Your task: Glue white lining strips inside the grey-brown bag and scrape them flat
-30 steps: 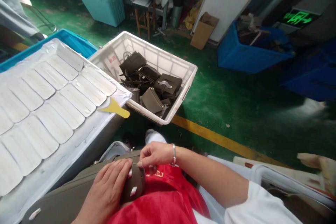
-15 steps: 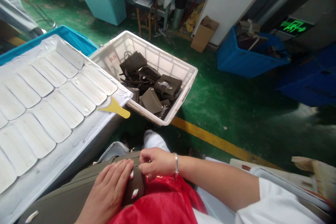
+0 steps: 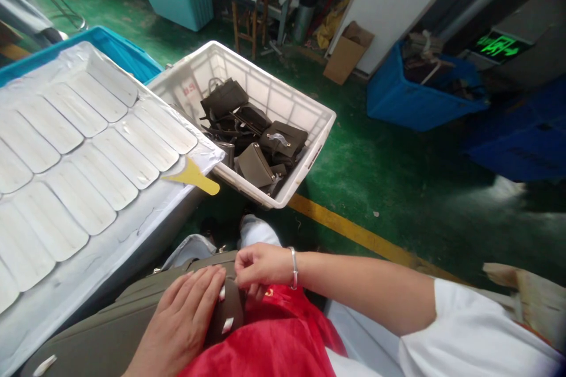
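- Bag (image 3: 110,330), big and dull green, lies at the bottom left, its near end against the red apron (image 3: 265,344).
- Left hand (image 3: 181,312) lies flat on top of the bag, near that end. Its grip is not closed on anything; the fingers are side by side.
- Right hand (image 3: 260,265) touches the same end. Its grip is curled in, but I cannot tell if it pinches the bag.
- Bracelet (image 3: 294,268) is on the right wrist.
- White bits (image 3: 227,325) stick to the bag by the left hand.
- Table (image 3: 132,238) is at the left, with rows of long white pads (image 3: 104,94) on it.
- Yellow scraper (image 3: 197,178) sits at the table's edge, its handle poking out.
- White bin (image 3: 283,100) is by the table's corner, with small dark bags (image 3: 256,165) inside.
- Green floor (image 3: 371,165) has a yellow line (image 3: 345,221).
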### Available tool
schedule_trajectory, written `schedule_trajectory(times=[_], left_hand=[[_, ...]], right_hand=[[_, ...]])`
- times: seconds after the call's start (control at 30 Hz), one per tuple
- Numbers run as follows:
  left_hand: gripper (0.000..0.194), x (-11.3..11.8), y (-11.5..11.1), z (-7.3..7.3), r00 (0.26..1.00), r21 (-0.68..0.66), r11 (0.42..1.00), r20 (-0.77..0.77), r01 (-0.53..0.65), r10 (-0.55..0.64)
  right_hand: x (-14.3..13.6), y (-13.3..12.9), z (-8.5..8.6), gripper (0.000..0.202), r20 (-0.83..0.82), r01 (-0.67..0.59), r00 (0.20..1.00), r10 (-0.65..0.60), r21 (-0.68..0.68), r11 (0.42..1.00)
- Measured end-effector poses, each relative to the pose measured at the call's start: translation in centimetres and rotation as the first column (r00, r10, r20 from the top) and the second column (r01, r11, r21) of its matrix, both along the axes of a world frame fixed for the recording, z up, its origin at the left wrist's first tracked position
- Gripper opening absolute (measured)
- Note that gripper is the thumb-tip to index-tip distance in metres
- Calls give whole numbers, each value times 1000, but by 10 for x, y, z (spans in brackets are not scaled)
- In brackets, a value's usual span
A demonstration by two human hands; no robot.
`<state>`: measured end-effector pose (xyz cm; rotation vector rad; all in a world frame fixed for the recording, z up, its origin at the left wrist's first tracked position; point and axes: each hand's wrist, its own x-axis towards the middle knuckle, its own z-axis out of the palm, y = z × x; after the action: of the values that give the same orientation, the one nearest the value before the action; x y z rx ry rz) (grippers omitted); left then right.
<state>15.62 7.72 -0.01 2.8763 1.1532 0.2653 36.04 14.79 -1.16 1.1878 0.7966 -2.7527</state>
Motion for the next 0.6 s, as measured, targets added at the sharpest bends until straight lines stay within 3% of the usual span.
schedule_trajectory(times=[0.13, 0.3, 0.43, 0.6], left_hand=[[39, -1, -1, 0, 1000, 5, 1000, 17, -20, 20], [51, -2, 0, 3, 999, 0, 999, 24, 41, -41], [75, 1, -5, 5, 1000, -32, 999, -13, 8, -9], [74, 7, -10, 8, 999, -102, 994, 6, -48, 49]], right_hand=[[-6, -3, 0, 16, 60, 27, 998, -30, 48, 998], [4, -11, -3, 16, 25, 99, 994, -106, 192, 976], [18, -35, 0, 22, -17, 194, 980, -198, 305, 933], [17, -71, 3, 25, 8, 263, 955, -298, 443, 857]])
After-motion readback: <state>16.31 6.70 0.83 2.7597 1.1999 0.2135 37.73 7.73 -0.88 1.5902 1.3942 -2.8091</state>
